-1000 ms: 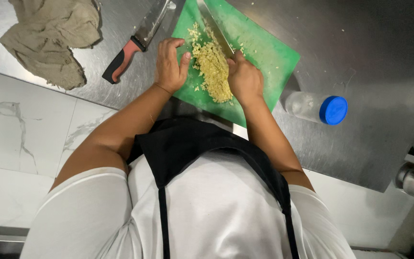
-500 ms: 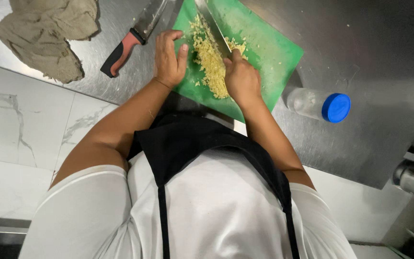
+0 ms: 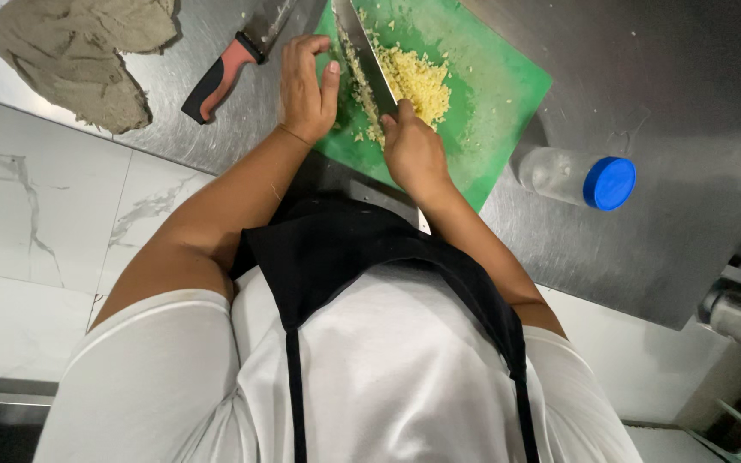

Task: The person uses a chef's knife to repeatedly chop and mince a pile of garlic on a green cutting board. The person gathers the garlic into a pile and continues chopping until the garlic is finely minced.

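On the green board at the counter's near edge, a yellow mince lies heaped.
Right hand grips the knife, blade running away from the body, left of the heap; left hand, fingers loosely curled, rests beside the blade.

The right hand grips a knife on the green cutting board beside minced yellow food, the left hand curled alongside the blade.
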